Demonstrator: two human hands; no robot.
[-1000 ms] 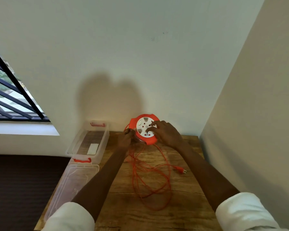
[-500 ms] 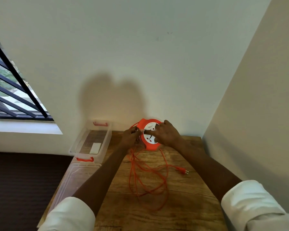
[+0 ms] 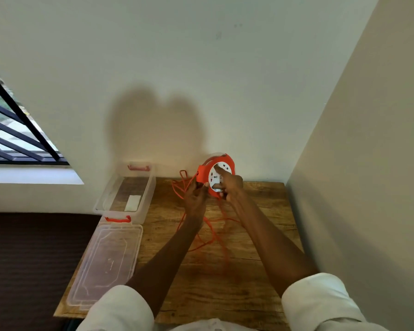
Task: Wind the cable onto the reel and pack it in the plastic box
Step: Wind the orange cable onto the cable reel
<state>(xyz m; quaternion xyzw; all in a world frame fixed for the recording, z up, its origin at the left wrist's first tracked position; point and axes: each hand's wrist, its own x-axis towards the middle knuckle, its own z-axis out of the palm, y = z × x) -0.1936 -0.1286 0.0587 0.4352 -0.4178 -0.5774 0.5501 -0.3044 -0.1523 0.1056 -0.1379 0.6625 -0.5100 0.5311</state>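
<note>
Both our hands are on the reel [image 3: 219, 174], which we hold lifted at the far end of the table [image 3: 261, 211], close to the wall. Compared with a second ago, the reel is now turned more on its edge: its white socket face looked up at us before, and now it is tilted toward our right. Our left hand [image 3: 196, 199] grips the orange rim on the near left side, with the fingers curled around it. Our right hand [image 3: 229, 185] lies over the white face with one finger pointing across it; we judge that it turns the center part, but how exactly the fingers hold is hard to tell.

The cable [image 3: 213, 237] hangs from the reel between our two forearms and lies in loose loops on the table toward our body. One small loop stands up just left of our left hand. The loose pile looks smaller than one second ago, so we think the winding goes forward, but much cable is not yet on the reel.

The plastic box [image 3: 146, 187] waits open, well to the left of our left hand, and its lid [image 3: 105, 261] lies flat nearer to us. Packing cannot begin until the winding is finished.
</note>
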